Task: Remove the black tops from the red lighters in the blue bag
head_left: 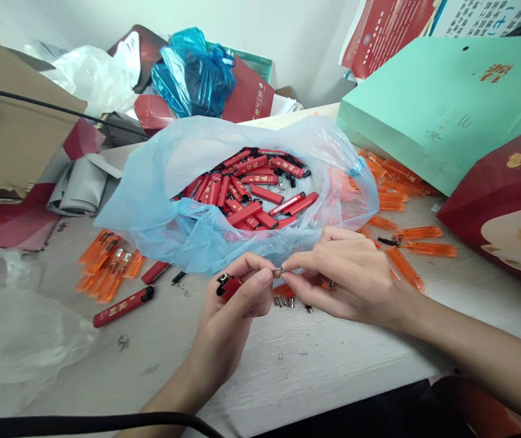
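My left hand (237, 310) is closed around a red lighter (229, 287), whose black top end pokes out above the palm. Its thumb and forefinger also pinch a small metal piece (278, 271), which looks like a lighter's metal cap. From the other side, my right hand (351, 274) grips that same piece between thumb and forefinger. Several loose metal caps (284, 301) lie on the table just below the fingers. Behind both hands, an open blue plastic bag (160, 225) holds many red lighters (246, 182) with gold lettering.
Orange transparent lighter bodies (109, 264) lie at left, with more orange bodies (428, 240) at right. A red lighter (123, 307) rests left of my hands. Clear plastic (23, 340), a cardboard box (18, 121), a tied blue bag (194, 73) and a green bag (451, 103) surround the work area.
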Motion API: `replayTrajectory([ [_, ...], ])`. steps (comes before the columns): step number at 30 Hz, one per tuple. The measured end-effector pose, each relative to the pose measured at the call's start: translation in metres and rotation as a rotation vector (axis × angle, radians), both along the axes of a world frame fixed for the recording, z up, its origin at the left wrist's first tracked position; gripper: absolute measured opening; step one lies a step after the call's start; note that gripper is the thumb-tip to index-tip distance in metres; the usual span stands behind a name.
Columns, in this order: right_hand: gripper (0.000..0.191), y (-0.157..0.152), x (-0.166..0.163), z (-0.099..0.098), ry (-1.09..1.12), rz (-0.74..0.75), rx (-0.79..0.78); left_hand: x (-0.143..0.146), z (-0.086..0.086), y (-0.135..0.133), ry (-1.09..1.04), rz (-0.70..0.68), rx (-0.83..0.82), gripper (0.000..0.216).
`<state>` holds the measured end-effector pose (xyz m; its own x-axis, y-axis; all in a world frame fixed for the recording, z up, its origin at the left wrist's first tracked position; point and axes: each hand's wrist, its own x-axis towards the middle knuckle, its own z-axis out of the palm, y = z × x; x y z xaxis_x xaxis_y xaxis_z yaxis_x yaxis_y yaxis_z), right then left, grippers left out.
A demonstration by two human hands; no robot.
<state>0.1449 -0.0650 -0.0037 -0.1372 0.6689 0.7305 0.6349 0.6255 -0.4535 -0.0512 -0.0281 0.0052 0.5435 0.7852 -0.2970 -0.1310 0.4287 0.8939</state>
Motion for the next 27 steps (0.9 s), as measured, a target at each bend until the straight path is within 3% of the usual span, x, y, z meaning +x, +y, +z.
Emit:
replayTrajectory([
  [27, 0.007, -0.0012, 0.0008, -0.0013, -0.003, 0.011, -0.020, 0.0020, 0.0027, 0.0011, 0.010, -0.001, 0.010, 0.024],
])
